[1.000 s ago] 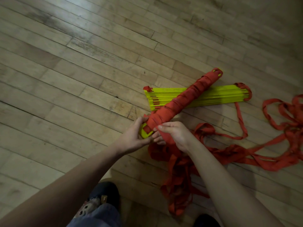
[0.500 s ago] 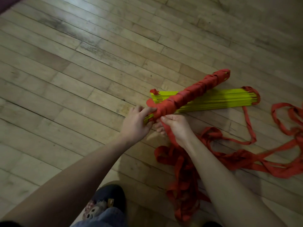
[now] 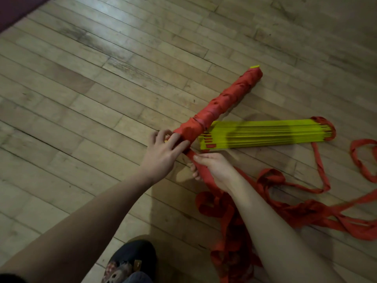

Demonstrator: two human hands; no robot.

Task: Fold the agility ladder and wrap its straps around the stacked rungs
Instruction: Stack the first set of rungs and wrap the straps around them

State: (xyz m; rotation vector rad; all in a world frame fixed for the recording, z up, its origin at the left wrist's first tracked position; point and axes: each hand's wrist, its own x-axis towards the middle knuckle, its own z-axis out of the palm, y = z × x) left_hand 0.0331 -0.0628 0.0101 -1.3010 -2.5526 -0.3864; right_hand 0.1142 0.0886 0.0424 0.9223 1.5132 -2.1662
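A bundle of rungs wrapped in red strap (image 3: 219, 104) slants up from the floor towards the far right, a sliver of yellow showing at its top end. My left hand (image 3: 163, 153) grips its near end, fingers curled round the wrapping. Just below that end my right hand (image 3: 212, 167) pinches the red strap (image 3: 204, 172) that leads off the bundle. A second stack of yellow rungs (image 3: 263, 134) lies flat on the floor behind the bundle, unwrapped, with strap looped at its right end.
Loose red strap (image 3: 310, 211) lies in tangled loops on the wooden floor (image 3: 102, 99) to the right and under my right forearm. A dark shoe (image 3: 130, 260) is at the bottom edge. A dark mat corner (image 3: 16, 11) shows at top left.
The wrapped bundle has swung up and away, now steeper and clear of the yellow stack. My left hand moved from under its near end to gripping over it; my right hand keeps hold of the strap.
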